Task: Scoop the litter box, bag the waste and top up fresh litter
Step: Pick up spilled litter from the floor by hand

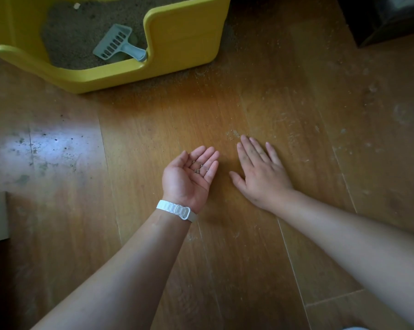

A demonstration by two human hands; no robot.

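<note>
Both hands are down near the wooden floor [260, 246], a little way in front of the litter box. The left hand [189, 173] is turned palm up, fingers relaxed and slightly cupped, with a few stray litter grains [199, 168] sitting in the palm. There's a white strap band [176, 210] round that wrist. The right hand [260, 169] lies palm down just to the right of it, fingers straight and spread flat on the boards, gripping nothing. The two hands are close but not touching.

Just past the right fingertips there's a small scatter of spilled litter [234, 134] on the floor, and more grit is dusted along the boards toward the box.

The yellow litter box [184, 36] sits at the far left, with its low entry lip facing the near side. Inside is grey-brown litter [77, 36], and the pale blue-grey slotted scoop [116, 42] lies on it, handle resting against the inner corner of the box wall on the right. A small pale lump [76, 5] sits on the litter near the far edge; can't tell what it is.

On the left the floor has a bright glare patch [55, 144] with dark specks in it. Something dark stands at the far right corner, too dim to make out.
</note>
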